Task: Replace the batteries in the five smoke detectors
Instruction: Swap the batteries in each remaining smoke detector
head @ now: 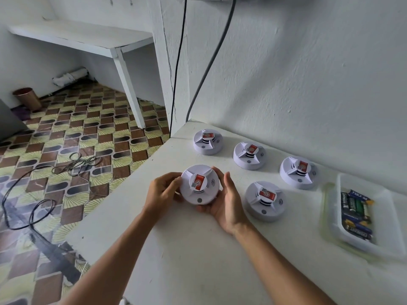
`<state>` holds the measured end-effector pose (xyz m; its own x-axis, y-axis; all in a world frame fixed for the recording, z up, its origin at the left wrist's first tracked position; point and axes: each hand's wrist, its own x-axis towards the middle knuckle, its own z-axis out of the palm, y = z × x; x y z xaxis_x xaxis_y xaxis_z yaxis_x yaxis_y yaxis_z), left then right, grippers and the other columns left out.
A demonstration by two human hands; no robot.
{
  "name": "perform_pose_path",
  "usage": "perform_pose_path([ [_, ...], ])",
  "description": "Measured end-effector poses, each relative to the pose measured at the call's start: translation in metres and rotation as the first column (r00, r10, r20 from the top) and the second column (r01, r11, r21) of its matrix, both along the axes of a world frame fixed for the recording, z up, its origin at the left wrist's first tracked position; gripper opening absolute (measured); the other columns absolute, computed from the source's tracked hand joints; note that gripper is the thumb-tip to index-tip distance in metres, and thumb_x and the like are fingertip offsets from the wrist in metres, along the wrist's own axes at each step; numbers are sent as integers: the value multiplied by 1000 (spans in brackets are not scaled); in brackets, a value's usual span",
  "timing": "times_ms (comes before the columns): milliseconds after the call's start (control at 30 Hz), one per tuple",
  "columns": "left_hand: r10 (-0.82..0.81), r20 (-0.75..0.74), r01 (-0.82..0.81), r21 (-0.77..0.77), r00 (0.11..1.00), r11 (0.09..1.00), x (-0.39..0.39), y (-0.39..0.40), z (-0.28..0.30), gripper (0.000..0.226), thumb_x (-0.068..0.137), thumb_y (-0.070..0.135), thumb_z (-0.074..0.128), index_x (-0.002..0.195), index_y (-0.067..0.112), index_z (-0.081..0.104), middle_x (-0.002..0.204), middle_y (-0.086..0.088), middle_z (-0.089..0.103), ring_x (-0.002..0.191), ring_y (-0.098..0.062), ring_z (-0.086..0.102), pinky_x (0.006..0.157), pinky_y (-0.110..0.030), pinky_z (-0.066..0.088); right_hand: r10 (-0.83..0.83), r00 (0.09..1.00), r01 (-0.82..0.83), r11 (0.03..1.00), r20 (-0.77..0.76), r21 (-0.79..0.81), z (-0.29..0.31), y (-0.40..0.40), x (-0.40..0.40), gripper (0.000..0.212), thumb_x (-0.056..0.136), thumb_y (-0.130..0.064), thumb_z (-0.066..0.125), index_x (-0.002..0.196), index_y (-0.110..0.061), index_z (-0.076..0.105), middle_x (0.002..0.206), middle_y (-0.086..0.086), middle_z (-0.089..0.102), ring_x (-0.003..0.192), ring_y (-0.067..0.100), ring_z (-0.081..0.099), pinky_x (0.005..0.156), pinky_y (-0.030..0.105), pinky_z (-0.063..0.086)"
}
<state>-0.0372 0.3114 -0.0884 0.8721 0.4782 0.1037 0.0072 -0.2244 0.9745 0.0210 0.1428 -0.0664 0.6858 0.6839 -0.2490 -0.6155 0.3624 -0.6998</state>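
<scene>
Both hands hold one white smoke detector (199, 185) just above the white counter (187, 249). The left hand (162, 194) curls its fingers round the detector's left edge, and the right hand (224, 202) cups its right side and underside with the thumb raised beside the rim. The underside and the battery cover are hidden from view; only the top shows, with a red sticker whose print is too small to read.

Beyond the right hand, four more smoke detectors sit on the counter: one just beside the right hand (265, 201), and three in a row nearer the wall (208, 142) (249, 155) (298, 172).

Well to the right of the hands, a clear plastic tray (334, 216) holds a pile of batteries (356, 213); it is blurred, so their count and labels cannot be made out.

Left of the hands, past the counter edge, black cables (33, 214) lie on the patterned floor (66, 133).
</scene>
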Motion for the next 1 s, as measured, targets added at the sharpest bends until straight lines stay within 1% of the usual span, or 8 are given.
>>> perform_pose_path([
  [167, -5, 12, 5, -7, 1000, 1000, 0, 0, 1, 34, 85, 24, 54, 102, 1, 71, 87, -17, 71, 66, -18, 65, 51, -32, 55, 11, 1000, -11, 1000, 21, -1, -2, 0, 2, 46, 85, -59, 35, 119, -36, 55, 117, 4, 68, 98, 24, 65, 67, 33, 50],
  [367, -3, 8, 3, -18, 1000, 1000, -1, 0, 0, 34, 85, 25, 54, 103, 0, 70, 88, -19, 71, 65, -21, 66, 51, -33, 56, 6, 1000, -6, 1000, 24, 5, -3, 0, 2, 45, 86, -58, 36, 119, -35, 55, 117, 4, 68, 100, 26, 64, 72, 37, 49],
  [533, -2, 3, 2, -34, 1000, 999, -1, 0, 2, 34, 85, 25, 54, 103, 0, 70, 88, -18, 71, 64, -20, 66, 50, -33, 55, -1, 999, 1, 1000, 35, -4, -4, 0, 2, 45, 86, -58, 34, 120, -36, 54, 116, 2, 69, 100, 26, 64, 72, 37, 49],
  [667, -7, 2, 7, -39, 1000, 999, -1, -1, 3, 32, 85, 24, 54, 102, 3, 71, 87, -16, 71, 66, -20, 65, 50, -32, 55, -19, 1000, 19, 1000, 8, 11, -6, 1, 3, 46, 86, -59, 36, 120, -36, 56, 120, 5, 67, 107, 30, 61, 81, 44, 47],
  [767, -15, 0, 15, -56, 1000, 998, -2, -2, 5, 31, 85, 24, 54, 102, 5, 71, 86, -12, 72, 66, -16, 65, 51, -31, 54, -26, 1000, 26, 999, -2, 20, -7, 1, 2, 50, 87, -59, 36, 126, -34, 53, 126, 8, 64, 112, 33, 58, 93, 56, 43],
  [800, -20, -1, 19, -57, 1000, 998, -2, -2, 5, 31, 85, 24, 54, 102, 5, 71, 85, -11, 72, 66, -15, 65, 51, -30, 54, -26, 1000, 26, 1000, 1, 15, -6, 2, 2, 52, 86, -59, 36, 128, -33, 52, 127, 9, 63, 111, 33, 59, 90, 55, 45],
  [900, -29, -1, 29, -46, 1000, 999, -3, -3, 5, 31, 85, 25, 53, 103, 7, 71, 85, -9, 72, 66, -14, 65, 53, -30, 55, -32, 999, 33, 999, 9, -7, -4, 1, 1, 57, 84, -60, 36, 131, -32, 49, 128, 8, 63, 105, 29, 62, 75, 41, 50],
  [1000, -39, -1, 39, -40, 999, 998, -4, -3, 6, 29, 85, 25, 53, 102, 9, 70, 84, -8, 72, 64, -12, 64, 53, -30, 55, -47, 999, 47, 999, 17, -2, -2, 1, 0, 54, 85, -60, 35, 129, -31, 51, 124, 7, 65, 101, 25, 64, 73, 39, 50],
])
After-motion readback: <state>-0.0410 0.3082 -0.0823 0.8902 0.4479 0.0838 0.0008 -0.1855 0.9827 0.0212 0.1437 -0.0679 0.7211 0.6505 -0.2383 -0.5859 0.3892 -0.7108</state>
